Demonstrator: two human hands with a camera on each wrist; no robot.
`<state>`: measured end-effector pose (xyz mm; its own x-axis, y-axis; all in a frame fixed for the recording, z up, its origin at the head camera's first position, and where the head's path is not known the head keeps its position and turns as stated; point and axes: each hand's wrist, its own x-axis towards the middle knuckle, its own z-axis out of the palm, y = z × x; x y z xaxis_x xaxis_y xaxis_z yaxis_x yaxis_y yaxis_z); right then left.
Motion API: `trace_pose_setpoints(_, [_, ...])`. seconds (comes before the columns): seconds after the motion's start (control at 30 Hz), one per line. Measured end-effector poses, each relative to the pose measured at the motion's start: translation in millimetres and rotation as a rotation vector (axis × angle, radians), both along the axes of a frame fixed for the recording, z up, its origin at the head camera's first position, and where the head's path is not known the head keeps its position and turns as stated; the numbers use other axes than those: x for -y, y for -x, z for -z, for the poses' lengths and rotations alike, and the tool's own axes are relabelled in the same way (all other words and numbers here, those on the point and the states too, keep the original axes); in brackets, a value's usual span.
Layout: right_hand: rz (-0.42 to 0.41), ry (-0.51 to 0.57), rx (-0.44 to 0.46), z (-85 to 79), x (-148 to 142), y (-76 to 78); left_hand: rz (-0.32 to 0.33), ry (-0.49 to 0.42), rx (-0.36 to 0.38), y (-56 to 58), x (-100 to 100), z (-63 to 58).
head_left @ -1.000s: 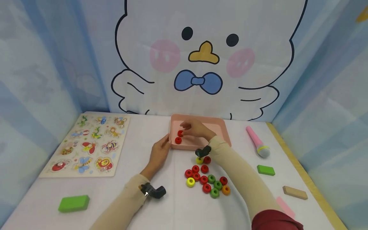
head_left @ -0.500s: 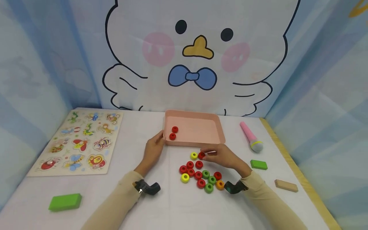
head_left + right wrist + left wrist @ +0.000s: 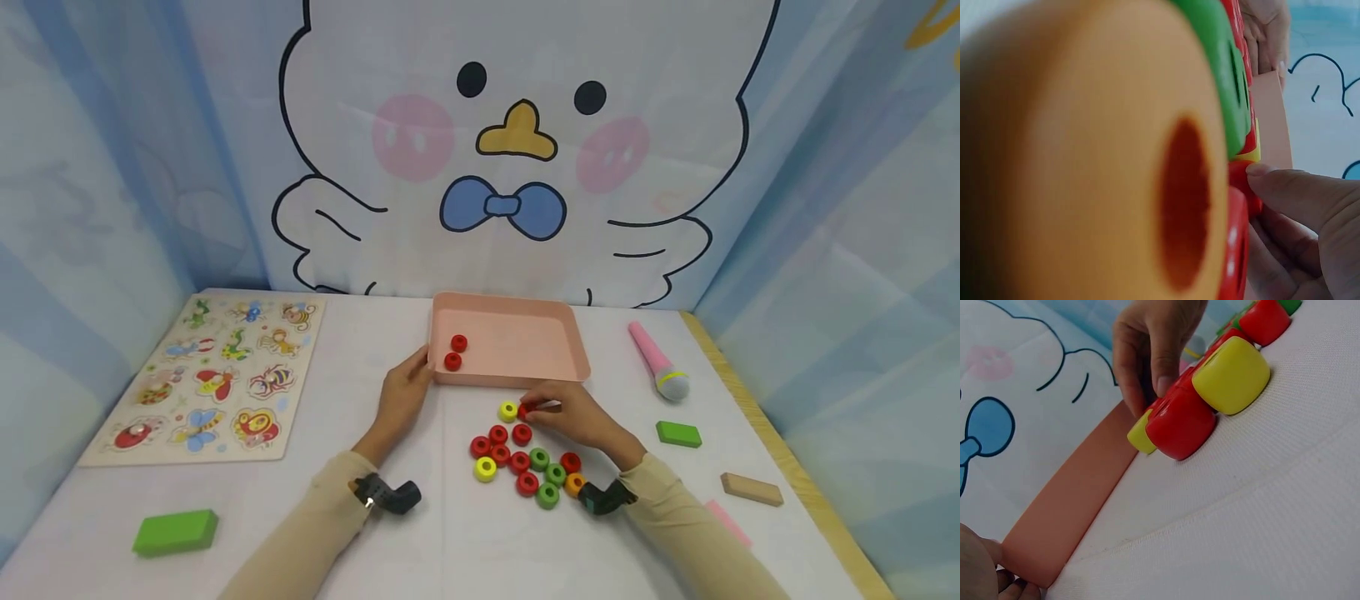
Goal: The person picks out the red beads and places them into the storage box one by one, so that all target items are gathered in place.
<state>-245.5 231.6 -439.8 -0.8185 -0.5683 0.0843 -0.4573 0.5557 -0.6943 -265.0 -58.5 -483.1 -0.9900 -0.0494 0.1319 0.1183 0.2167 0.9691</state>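
Observation:
A pink tray (image 3: pixel 517 337) stands at the back of the table with two red beads (image 3: pixel 453 361) in its left part. My left hand (image 3: pixel 401 404) holds the tray at its front left corner; in the left wrist view its thumb and curled fingers (image 3: pixel 1015 589) meet that corner. In front of the tray, my right hand (image 3: pixel 573 414) pinches a red bead (image 3: pixel 522 412) between thumb and fingers, beside a yellow bead (image 3: pixel 508 411). Nearer me lies a loose cluster of red, green and yellow beads (image 3: pixel 520 462). An orange bead (image 3: pixel 1116 150) fills much of the right wrist view.
To the left lie an insect picture puzzle board (image 3: pixel 206 379) and a green block (image 3: pixel 176 532). On the right are a pink toy microphone (image 3: pixel 658 361), a smaller green block (image 3: pixel 678 433), a wooden block (image 3: pixel 752 488) and a pink piece (image 3: pixel 727 522). A printed curtain stands behind.
My right hand has left the tray and come down to the red bead beside the yellow one. Two red beads stay in the tray. My left hand keeps its place at the corner.

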Motion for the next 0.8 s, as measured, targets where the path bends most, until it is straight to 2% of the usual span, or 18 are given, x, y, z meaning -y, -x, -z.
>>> trace_pose_setpoints(0.27, [-0.018,-0.044,-0.012,-4.6,0.3,-0.8,-0.008,0.015,0.017,-0.9,-0.7,-2.4])
trace_pose_setpoints(0.43, [0.007,-0.058,-0.004,-27.6,5.8,3.7,0.000,-0.008,0.021,-1.9,0.0,-2.6])
trace_pose_setpoints(0.5, [0.030,-0.052,-0.012,-39.8,14.5,12.4,0.003,-0.005,0.026,-2.3,0.5,-2.5])
trace_pose_setpoints(0.6, [0.080,-0.079,-0.029,-48.8,33.7,36.5,-0.008,0.013,0.031,-2.1,1.3,-2.5])
trace_pose_setpoints(0.73, [0.138,-0.200,0.013,-42.8,60.0,73.2,-0.012,-0.009,0.011,-0.7,1.0,-2.0])
trace_pose_setpoints(0.8, [0.157,-0.262,0.052,-36.3,68.2,86.3,-0.004,-0.018,0.004,0.3,-0.2,-1.0])
